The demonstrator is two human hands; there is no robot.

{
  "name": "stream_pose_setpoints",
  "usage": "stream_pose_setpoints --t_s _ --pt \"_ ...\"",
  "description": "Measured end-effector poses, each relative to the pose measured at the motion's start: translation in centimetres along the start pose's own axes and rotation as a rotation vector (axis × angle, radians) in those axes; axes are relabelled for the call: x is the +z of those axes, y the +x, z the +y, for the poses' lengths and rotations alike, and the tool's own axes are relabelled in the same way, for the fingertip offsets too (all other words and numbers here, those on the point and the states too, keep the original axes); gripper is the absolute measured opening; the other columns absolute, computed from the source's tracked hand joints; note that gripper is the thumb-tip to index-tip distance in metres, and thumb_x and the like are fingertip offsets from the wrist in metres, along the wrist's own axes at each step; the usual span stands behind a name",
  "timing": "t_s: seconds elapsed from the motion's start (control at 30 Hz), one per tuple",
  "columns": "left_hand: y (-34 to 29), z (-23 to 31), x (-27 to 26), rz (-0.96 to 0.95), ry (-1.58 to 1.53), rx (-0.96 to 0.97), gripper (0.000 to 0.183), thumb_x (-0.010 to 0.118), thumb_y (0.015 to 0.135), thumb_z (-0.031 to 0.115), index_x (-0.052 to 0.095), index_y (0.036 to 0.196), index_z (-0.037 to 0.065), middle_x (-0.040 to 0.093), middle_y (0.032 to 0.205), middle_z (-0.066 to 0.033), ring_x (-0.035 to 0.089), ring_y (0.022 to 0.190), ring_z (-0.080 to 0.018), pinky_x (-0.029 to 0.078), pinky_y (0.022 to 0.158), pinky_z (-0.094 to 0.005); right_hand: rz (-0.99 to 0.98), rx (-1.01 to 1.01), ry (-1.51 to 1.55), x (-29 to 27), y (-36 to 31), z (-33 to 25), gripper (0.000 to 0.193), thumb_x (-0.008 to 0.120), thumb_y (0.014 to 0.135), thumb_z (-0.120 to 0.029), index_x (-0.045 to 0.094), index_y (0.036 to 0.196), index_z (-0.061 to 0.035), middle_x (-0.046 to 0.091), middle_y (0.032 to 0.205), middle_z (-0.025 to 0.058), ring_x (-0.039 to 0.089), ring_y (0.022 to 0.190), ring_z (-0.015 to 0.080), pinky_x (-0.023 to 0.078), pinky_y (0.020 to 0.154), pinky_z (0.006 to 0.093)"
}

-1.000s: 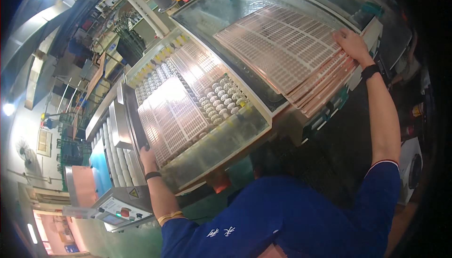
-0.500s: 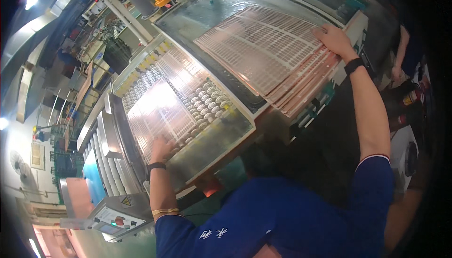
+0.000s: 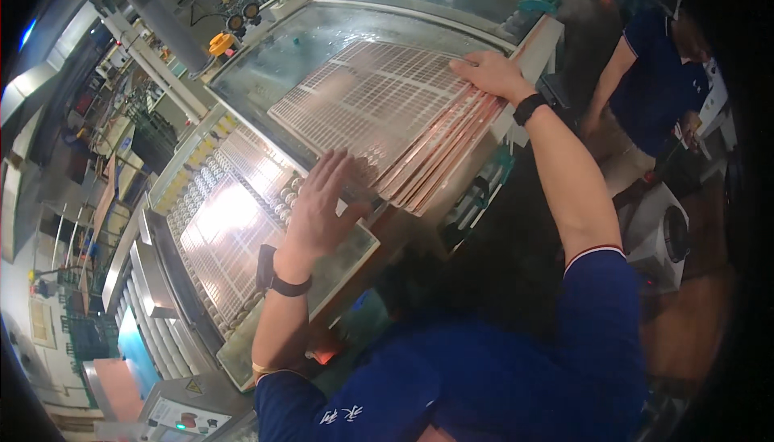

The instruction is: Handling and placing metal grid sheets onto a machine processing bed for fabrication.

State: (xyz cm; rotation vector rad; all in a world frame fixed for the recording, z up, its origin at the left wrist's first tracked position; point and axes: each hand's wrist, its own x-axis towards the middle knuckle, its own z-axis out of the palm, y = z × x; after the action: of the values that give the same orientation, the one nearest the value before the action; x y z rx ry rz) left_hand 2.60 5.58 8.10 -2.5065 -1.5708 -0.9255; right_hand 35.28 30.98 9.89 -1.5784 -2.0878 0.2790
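A stack of thin copper panels (image 3: 439,160) with a printed grid pattern lies on the wet machine top, its edges fanned out at the near right side. My right hand (image 3: 493,78) is closed over the stack's right edge at the top panel (image 3: 387,87); the fingertips' underside is hidden. My left hand (image 3: 321,208) hovers by the stack's near left corner, fingers spread and nothing in it. To its left, gridded panels (image 3: 222,236) lie flat on the conveyor's small wheels (image 3: 192,192), with bright glare on them.
A metal frame bar (image 3: 270,148) divides the wheeled conveyor from the wet surface. At the lower left stands a control panel (image 3: 181,418) beside steel rollers (image 3: 153,329). A co-worker (image 3: 653,79) in dark blue is at the right, near a white machine (image 3: 657,236).
My left hand has lifted off the panel on the conveyor and moved right, up to the stack. My right hand stays on the stack's edge. The whole view has shifted, showing more of the co-worker.
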Motion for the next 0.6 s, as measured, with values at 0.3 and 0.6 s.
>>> stream_pose_setpoints --t_s 0.3,0.6 --pt "0.6 0.2 0.7 0.161 0.074 0.193 0.033 0.073 0.075 0.004 0.067 0.108 -0.001 0.07 0.113 -0.0181 0.065 0.111 -0.0394 0.05 0.095 -0.0463 -0.025 0.026 0.037 0.0 0.7 1.2 0.068 0.044 0.092 -0.067 0.072 0.121 -0.0126 0.07 0.12 0.017 0.063 0.116 0.0383 0.048 0.1 0.0433" --pt "-2.2 -0.1 -0.3 0.186 -0.075 -0.025 0.03 0.069 0.078 -0.001 0.07 0.107 -0.004 0.07 0.115 -0.0222 0.065 0.114 -0.0396 0.05 0.099 -0.0462 -0.055 0.033 0.017 -0.3 0.4 0.2 0.058 0.045 0.091 -0.059 0.072 0.12 -0.0172 0.067 0.125 0.0182 0.06 0.12 0.0399 0.047 0.101 0.0455"
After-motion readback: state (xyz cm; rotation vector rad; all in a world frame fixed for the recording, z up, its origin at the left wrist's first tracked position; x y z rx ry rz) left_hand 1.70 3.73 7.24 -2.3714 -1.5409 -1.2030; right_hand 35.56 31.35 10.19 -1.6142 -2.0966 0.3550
